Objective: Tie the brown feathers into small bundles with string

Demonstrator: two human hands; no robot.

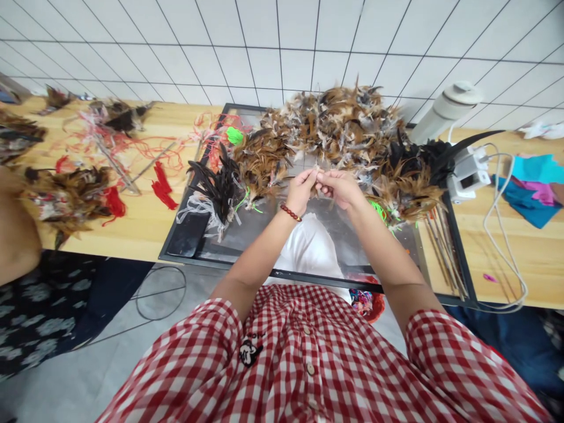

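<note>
Evidently, the materials are kept in a ring so that the middle stays within easy reach. On the left of the worktop [163, 230], beyond the panel, lies a mixed feather bunch [73, 188] with red strips [163, 187] to its right, near a co-worker's arm [15, 220]; that cluster probably serves the neighbouring seat. Just inside the left edge of the black-framed panel [264, 244], black feathers [220, 185] lie by themselves, perhaps to keep the colours sorted, and a dark slab [187, 234] fills the near-left corner.

The left hand [300, 191], wearing a beaded bracelet [291, 213], has thumb and finger pressed together; the right hand [337, 187] meets it in a matching pinch, its other fingers curled in. Between their tips shows what looks like a small pale piece [316, 169], too tiny to identify; two pinches would suit fine work, steadying it from both sides. The big heap of brown feathers [335, 126] lies just beyond both hands, along the panel's far edge, curving nearer on either side.

Thin rods [445, 252] lie lengthwise inside the panel's right edge, likely to stay handy without rolling underfoot. Past the far-right corner stands a pale flask [447, 111], apparently pushed back out of the way.
</note>
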